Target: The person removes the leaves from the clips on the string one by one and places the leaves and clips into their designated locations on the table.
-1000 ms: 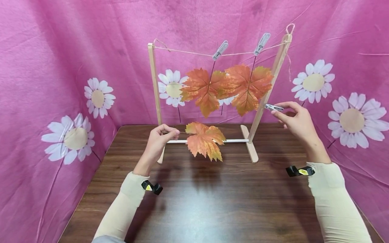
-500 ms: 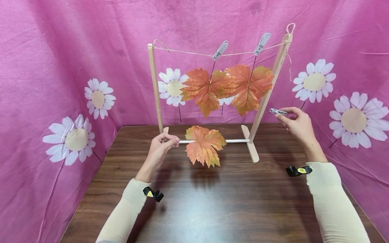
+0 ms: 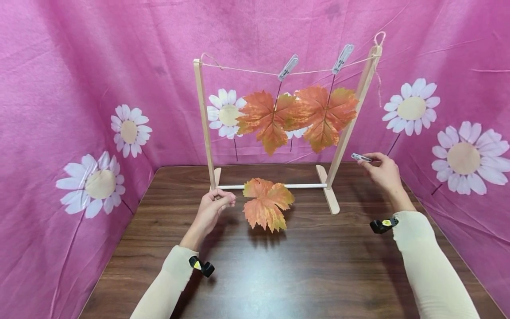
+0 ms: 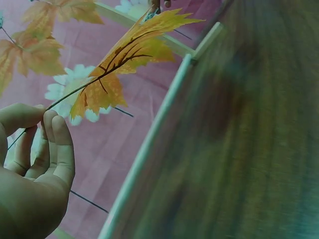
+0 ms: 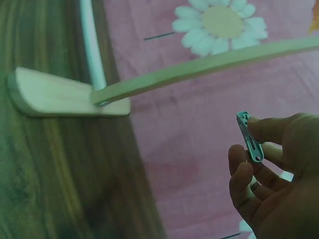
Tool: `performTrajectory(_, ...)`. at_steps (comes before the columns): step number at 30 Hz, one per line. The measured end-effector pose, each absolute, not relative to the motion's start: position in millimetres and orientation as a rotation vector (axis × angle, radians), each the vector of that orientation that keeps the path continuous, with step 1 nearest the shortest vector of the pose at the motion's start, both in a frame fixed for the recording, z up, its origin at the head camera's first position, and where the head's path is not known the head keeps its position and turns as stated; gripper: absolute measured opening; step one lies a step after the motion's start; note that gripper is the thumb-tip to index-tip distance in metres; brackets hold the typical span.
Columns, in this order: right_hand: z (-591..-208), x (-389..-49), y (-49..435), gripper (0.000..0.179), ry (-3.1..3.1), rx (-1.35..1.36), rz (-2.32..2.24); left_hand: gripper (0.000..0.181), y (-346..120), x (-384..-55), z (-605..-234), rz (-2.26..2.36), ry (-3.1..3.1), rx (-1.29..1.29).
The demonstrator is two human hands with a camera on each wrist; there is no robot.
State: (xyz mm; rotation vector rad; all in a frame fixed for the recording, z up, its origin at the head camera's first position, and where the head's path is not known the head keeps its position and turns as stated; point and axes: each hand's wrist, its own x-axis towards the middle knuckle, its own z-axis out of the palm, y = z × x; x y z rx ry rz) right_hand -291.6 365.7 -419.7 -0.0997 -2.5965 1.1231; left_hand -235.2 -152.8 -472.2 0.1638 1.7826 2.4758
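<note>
My left hand [image 3: 213, 208] pinches the thin dark stem of an orange-yellow artificial maple leaf [image 3: 266, 204] between thumb and fingertips. The leaf sticks out to the right, low in front of the rack's white crossbar [image 3: 307, 186]. In the left wrist view the stem [image 4: 75, 91] runs from the fingertips up to the leaf. Right of the rack, my right hand [image 3: 384, 175] holds a small grey clothespin [image 3: 361, 157] by thumb and fingers. The clothespin [image 5: 250, 137] also shows clearly in the right wrist view.
A wooden rack, with left post [image 3: 204, 119] and right post [image 3: 354, 119], stands at the table's back. Two orange leaves [image 3: 272, 119] hang by their stems from its string [image 3: 247, 70], held by clothespins [image 3: 343, 59]. Pink cloth with printed daisies surrounds the brown table [image 3: 255, 274].
My left hand has come down with the leaf, from crossbar height to below it. The right hand has lowered too, still holding the clothespin. The hanging leaves and rack stay put.
</note>
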Motion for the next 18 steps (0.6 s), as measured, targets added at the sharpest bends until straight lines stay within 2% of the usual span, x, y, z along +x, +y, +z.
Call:
performTrajectory(8,-447.7,-307.8,381.3,0.047,-2.65,-0.184,1.15,0.025,-153.2,-231.5,-493.4,2.443,1.762,0.058)
performTrajectory(18,-477.3,-316.6,388.0,0.042,-2.725,-0.228,0.973,0.02,-158.0,-232.3,-504.8,2.245,1.947,0.058)
